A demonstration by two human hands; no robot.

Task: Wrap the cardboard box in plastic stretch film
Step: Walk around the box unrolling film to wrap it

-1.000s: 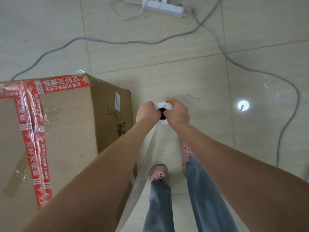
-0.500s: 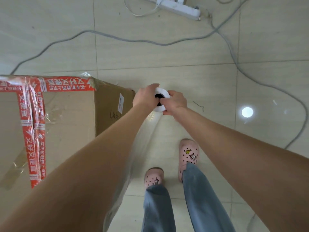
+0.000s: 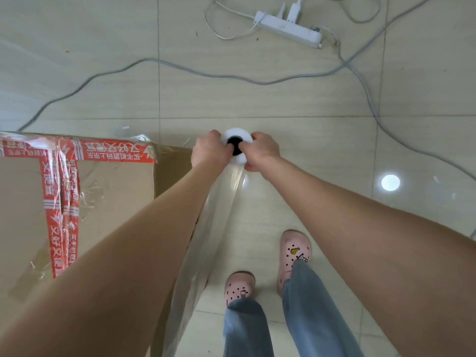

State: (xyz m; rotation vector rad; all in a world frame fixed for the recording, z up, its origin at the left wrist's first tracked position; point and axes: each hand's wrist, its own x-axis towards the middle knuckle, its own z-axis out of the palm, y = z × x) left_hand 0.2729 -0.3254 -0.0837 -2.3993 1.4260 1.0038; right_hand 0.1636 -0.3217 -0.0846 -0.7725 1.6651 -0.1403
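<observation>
Firmly gripped the stretch film roll (image 3: 238, 135) from either side with left hand (image 3: 210, 150) and right hand (image 3: 262, 153), just beyond the far right corner of the cardboard box (image 3: 116, 202). Probably needed even tension and an upright roll to lay film (image 3: 219, 215) flat.

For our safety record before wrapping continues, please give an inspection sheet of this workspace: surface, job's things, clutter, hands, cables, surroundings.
Surface: glossy pale tiled floor with a round light reflection.
Job's things: cardboard box sealed with red printed tape; stretch film roll upright beside it, film sheet running along the box's side.
Clutter: one small pale scrap beyond the box.
Hands: left hand and right hand both grip the roll's top end.
Cables: grey cable crosses the floor; white power strip ahead.
Surroundings: person's pink clogs and jeans; nothing else seen.
</observation>
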